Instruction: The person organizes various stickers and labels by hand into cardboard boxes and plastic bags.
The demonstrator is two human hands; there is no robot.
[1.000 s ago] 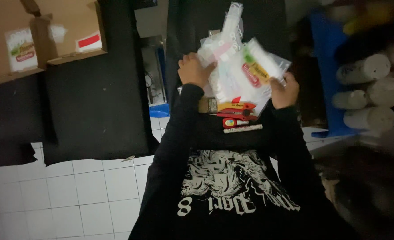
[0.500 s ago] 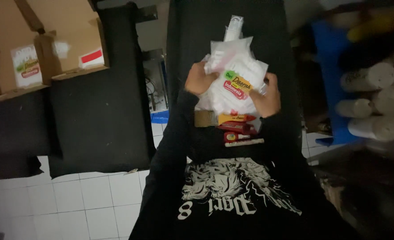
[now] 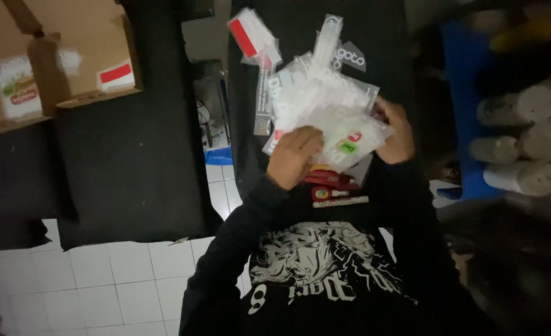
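This looks like a small packing or printing workroom set up on a white tiled floor (image 3: 89, 286). Black cloth (image 3: 132, 162) is spread flat, open cardboard boxes (image 3: 58, 62) hold labelled packets, rolls of pale material (image 3: 524, 143) lie stacked in a blue crate (image 3: 459, 81), and clear plastic sleeves (image 3: 325, 106) are piled up.

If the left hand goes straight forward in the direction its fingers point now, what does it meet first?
The left hand already rests on the stack of clear plastic packets, its fingers pointing up and right across it. Going on, it would probably slide over those packets toward the right hand; depth is unclear.
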